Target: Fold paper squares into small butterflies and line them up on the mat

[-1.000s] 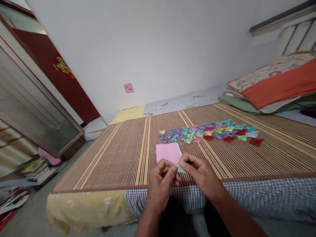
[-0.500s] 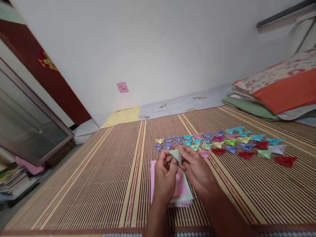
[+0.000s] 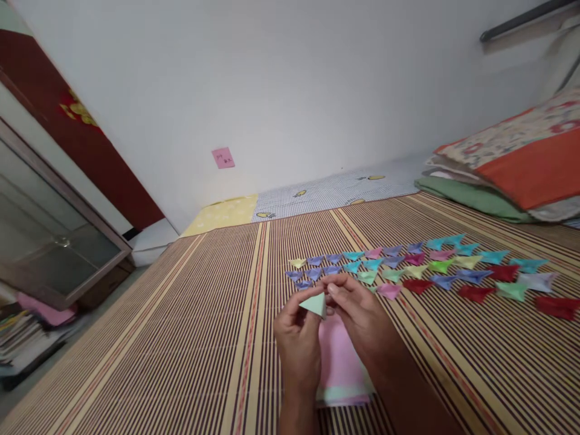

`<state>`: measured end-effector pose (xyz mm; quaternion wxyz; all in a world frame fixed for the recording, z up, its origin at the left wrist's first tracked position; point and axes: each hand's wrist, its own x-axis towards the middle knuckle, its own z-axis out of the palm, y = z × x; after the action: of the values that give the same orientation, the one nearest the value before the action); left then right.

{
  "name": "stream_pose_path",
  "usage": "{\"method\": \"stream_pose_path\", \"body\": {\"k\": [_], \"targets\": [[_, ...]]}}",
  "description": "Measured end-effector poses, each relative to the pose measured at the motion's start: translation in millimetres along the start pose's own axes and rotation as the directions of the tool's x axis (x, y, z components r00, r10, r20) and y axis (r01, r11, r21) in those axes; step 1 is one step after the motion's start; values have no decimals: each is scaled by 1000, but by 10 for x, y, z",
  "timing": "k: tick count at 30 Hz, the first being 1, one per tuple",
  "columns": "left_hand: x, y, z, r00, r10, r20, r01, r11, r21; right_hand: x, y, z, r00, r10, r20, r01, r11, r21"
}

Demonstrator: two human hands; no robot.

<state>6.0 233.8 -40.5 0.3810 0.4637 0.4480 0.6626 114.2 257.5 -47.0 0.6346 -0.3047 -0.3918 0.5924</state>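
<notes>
A small pale green piece of folded paper (image 3: 315, 304), triangular in outline, is held above the mat. My left hand (image 3: 296, 338) pinches it between thumb and fingers. My right hand (image 3: 360, 314) has its thumb and forefinger together at the paper's right edge; its other fingers are curled and partly hidden. Below both hands lies a stack of coloured paper sheets (image 3: 339, 356), pink on top with a pale green edge showing. Just beyond the hands, several small folded paper shapes (image 3: 414, 259) stand in rows, in blue, turquoise, red, green, yellow and pink.
A striped woven mat (image 3: 194, 326) covers the bed. Folded bedding with an orange and floral cover (image 3: 516, 157) lies at the right. A pink note (image 3: 223, 157) is stuck on the wall. A glass-fronted cabinet door (image 3: 54, 229) stands at the left, with books (image 3: 27, 344) low beside it.
The green paper has turned in my fingers, its point now facing left. Both hands have shifted slightly, and the view has tilted and moved a little.
</notes>
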Motion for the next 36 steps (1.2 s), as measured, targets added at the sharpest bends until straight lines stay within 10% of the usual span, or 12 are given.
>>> {"method": "stream_pose_path", "body": {"k": [7,12,21,36], "targets": [[3,2,-101,981,163,-104,-138,966,217,-131,-186,49,944,-275,182,329,737,-590],[-10,34,-106,961,277,-16,-262,925,275,-165,-213,162,856,-435,280,508,605,-613],[16,168,-94,998,62,29,-64,997,52,-138,-227,104,737,-596,319,632,440,-638],[4,100,-23,989,2,-145,-5,1000,-20,-133,-78,45,937,-332,113,347,832,-433]]}}
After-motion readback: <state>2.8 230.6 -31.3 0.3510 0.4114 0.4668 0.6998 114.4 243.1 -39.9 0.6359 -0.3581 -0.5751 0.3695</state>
